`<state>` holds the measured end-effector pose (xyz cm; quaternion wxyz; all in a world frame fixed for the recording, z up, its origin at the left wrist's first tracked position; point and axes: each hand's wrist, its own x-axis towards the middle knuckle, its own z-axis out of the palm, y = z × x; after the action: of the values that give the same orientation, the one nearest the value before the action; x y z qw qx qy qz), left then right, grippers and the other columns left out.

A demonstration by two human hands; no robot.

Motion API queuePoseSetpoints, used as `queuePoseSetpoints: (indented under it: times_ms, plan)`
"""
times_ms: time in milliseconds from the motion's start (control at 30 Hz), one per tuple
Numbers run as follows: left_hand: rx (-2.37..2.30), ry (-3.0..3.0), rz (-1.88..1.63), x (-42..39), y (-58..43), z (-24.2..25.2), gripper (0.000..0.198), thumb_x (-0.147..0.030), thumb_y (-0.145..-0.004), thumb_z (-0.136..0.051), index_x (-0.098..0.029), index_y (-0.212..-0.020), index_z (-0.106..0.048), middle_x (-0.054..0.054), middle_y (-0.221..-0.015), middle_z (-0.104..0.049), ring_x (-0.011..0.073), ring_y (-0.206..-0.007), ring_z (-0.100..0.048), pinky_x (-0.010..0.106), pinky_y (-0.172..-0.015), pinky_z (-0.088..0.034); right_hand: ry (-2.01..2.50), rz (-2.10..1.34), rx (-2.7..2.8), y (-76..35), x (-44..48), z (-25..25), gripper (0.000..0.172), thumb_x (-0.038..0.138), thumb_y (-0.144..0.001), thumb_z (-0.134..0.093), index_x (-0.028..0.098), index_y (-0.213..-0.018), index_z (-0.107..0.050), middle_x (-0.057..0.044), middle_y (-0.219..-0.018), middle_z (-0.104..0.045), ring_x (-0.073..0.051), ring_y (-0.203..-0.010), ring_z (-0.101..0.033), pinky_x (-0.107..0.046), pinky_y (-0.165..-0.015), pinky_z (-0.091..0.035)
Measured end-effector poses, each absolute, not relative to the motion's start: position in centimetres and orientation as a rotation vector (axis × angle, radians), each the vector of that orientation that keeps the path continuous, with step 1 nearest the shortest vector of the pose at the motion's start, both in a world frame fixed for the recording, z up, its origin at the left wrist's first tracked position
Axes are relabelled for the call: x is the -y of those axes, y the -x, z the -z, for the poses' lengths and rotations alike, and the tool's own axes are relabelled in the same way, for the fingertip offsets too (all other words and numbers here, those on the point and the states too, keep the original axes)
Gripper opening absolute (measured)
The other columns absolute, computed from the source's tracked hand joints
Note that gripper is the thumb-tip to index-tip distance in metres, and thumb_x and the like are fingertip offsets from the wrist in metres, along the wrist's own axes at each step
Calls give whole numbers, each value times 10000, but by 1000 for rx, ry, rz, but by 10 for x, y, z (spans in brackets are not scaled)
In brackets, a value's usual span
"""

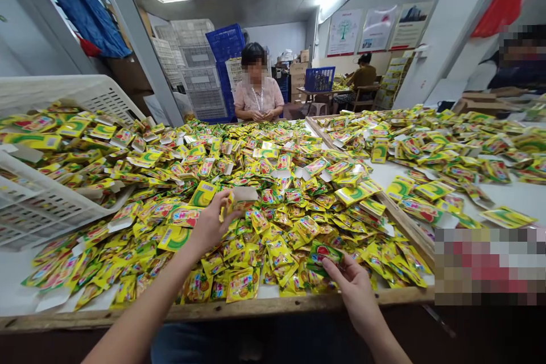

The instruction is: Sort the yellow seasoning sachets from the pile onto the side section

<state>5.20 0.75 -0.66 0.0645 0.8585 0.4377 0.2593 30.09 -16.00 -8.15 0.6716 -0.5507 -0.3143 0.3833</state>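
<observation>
My left hand (215,220) is closed around a small yellow carton (228,205) whose pale end flap (245,194) stands out to the right. Low on the right, my right hand (347,276) pinches a green sachet with a red fruit picture (323,254) between thumb and fingers. Beneath and between both hands spreads a heap of shiny yellow sachets (243,284). Flattened yellow-green cartons (174,237), several with white flaps lifted, lie left of and behind my left hand.
A tilted white plastic basket (55,205) spills cartons at the left. A wooden divider (405,222) separates another carton pile (452,148) on the right. The table's wooden front edge (273,308) runs before me. A co-worker (259,88) faces me across the heap; stacked crates (200,68) stand behind.
</observation>
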Motion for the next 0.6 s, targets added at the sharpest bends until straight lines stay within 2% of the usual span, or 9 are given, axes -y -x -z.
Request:
queuePoseSetpoints:
  times_ms: [67,167,200,233,300,333,367,467,600]
  plan:
    - [-1205,-2386,-896,20,-65,10,473,-365,-904,-386,-167,-1333,-391,102,-1072,-670,217,-932,-650,312,-752,-510,1246,-762,701,-303,160,70,341,436,-624,-780,183,-834,-693,-63,-800,-739,-223,-731,-676,-305,-637,-556]
    - [-1034,-2233,-854,62,-85,16,440,-410,-924,-340,-194,-1290,-456,99,-1139,-655,226,-995,-639,317,-801,-506,1176,-615,765,-298,159,47,268,382,-664,-765,186,-831,-693,-54,-794,-739,-205,-747,-679,-302,-696,-559]
    - [-1011,-2218,-810,74,-91,19,447,-448,-909,-381,-203,-1272,-468,93,-1131,-659,232,-992,-638,325,-811,-504,1140,-584,799,-295,159,39,234,358,-683,-755,187,-829,-691,-51,-789,-736,-198,-745,-679,-297,-700,-559]
    - [-1003,-2202,-775,84,-96,21,502,-508,-858,-474,-208,-1260,-466,85,-1103,-668,242,-966,-644,334,-803,-509,1100,-565,833,-292,158,31,204,334,-699,-746,192,-833,-687,-46,-786,-732,-191,-739,-678,-291,-699,-560]
    - [-1021,-2198,-748,98,-103,27,748,-588,-637,-702,-218,-1235,-450,65,-1029,-683,261,-888,-655,350,-760,-523,1044,-559,917,-287,158,18,183,294,-721,-732,208,-870,-670,-33,-794,-725,-179,-728,-677,-277,-684,-559]
    - [-1044,-2218,-782,103,-105,30,822,-574,-543,-769,-222,-1213,-447,59,-1009,-682,265,-868,-655,356,-746,-526,1049,-571,983,-286,158,13,187,279,-729,-726,215,-892,-661,-28,-803,-720,-174,-723,-674,-270,-673,-557]
    - [-1072,-2248,-850,106,-106,33,815,-542,-518,-794,-227,-1186,-450,56,-1003,-677,263,-861,-653,357,-740,-527,1078,-586,1070,-287,158,8,193,267,-735,-719,219,-911,-654,-26,-813,-714,-170,-718,-668,-263,-661,-553]
    - [-1097,-2361,-1065,109,-107,40,545,-403,-671,-712,-243,-1126,-460,49,-984,-669,229,-842,-651,333,-719,-521,1245,-611,1404,-294,158,-5,140,249,-759,-688,208,-889,-659,-31,-811,-684,-164,-708,-642,-255,-645,-529]
    - [-1034,-2524,-1121,111,-107,41,513,-254,-655,-691,-238,-1112,-460,43,-954,-677,222,-795,-648,318,-660,-519,1348,-617,1723,-304,154,-15,61,224,-752,-673,212,-808,-694,-32,-795,-627,-165,-749,-604,-262,-664,-495]
